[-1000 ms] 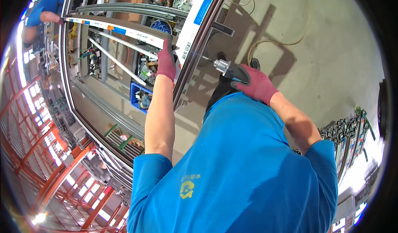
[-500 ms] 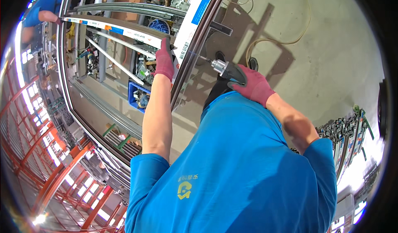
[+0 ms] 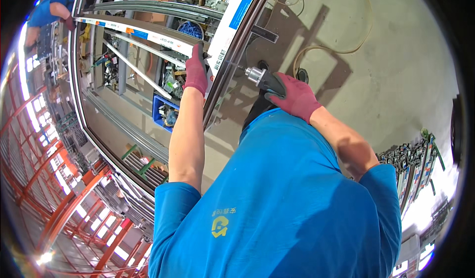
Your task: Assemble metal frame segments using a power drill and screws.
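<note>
Grey floor [image 3: 391, 85]; right hand [image 3: 295, 99] clamped round drill [image 3: 255, 75] beside frame [image 3: 242, 41], left hand [image 3: 196, 74] on crossbar [image 3: 157, 38] (grip unclear).

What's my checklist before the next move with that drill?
Right hand gripping the power drill: ok.
Drill bit aimed toward the dark frame bar: ok.
Drill bit touching that dark frame bar: cannot tell.
Left hand at the near end of the crossbar: ok.
Left hand well away from the drill bit's line: not ok, it looks just beyond.
Beige hose clear of the shoe: cannot tell, they're close.
</note>
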The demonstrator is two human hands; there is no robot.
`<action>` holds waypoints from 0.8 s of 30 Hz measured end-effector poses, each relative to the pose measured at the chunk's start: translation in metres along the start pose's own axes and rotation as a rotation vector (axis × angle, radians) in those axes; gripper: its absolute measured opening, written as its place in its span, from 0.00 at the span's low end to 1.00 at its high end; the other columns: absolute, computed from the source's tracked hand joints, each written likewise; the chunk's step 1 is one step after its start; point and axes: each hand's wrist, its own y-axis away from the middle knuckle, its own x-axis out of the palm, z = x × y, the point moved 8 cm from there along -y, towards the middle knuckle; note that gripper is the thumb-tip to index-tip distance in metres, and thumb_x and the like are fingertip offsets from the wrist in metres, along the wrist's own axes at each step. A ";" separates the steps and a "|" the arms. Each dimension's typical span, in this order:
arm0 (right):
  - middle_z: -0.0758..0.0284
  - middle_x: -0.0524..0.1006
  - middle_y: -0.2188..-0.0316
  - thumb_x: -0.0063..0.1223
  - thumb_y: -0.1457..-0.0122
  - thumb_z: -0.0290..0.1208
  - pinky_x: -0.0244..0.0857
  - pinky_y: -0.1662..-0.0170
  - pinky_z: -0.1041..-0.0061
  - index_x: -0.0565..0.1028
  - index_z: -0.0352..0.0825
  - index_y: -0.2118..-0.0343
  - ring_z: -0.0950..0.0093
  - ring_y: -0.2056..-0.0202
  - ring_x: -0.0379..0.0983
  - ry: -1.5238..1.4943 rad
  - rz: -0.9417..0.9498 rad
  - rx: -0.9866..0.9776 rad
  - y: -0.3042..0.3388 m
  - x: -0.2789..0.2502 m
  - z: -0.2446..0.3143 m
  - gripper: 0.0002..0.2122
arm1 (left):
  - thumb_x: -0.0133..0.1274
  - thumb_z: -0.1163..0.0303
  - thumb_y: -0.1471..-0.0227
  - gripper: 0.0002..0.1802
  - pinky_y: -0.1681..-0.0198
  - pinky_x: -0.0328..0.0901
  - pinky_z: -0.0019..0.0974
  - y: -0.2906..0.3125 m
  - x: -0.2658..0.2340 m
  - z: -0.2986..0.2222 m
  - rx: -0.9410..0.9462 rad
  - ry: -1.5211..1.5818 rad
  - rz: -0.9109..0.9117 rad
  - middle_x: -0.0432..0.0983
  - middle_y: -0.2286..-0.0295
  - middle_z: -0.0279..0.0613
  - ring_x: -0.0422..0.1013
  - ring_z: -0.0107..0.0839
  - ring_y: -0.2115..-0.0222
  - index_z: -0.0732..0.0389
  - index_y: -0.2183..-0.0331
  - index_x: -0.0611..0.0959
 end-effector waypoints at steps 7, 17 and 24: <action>0.51 0.74 0.41 0.62 0.42 0.52 0.65 0.38 0.59 0.63 0.34 0.33 0.53 0.42 0.72 -0.015 -0.052 -0.020 -0.001 -0.001 0.001 0.39 | 0.57 0.34 0.47 0.29 0.83 0.55 0.38 0.009 0.011 -0.007 0.068 -0.038 0.048 0.67 0.82 0.32 0.63 0.30 0.85 0.52 0.75 0.77; 0.53 0.80 0.50 0.66 0.44 0.48 0.70 0.46 0.63 0.69 0.35 0.36 0.62 0.50 0.79 -0.312 0.049 0.122 0.004 -0.008 -0.006 0.35 | 0.63 0.34 0.52 0.32 0.71 0.60 0.34 0.041 0.019 -0.025 0.025 -0.028 0.073 0.66 0.78 0.33 0.63 0.28 0.76 0.58 0.72 0.81; 0.48 0.80 0.52 0.66 0.44 0.48 0.70 0.46 0.59 0.70 0.33 0.40 0.51 0.49 0.77 -0.201 0.051 0.264 0.004 0.018 -0.048 0.33 | 0.65 0.38 0.48 0.33 0.72 0.60 0.30 0.003 0.006 0.004 -0.063 0.128 0.219 0.72 0.80 0.34 0.65 0.24 0.80 0.64 0.69 0.88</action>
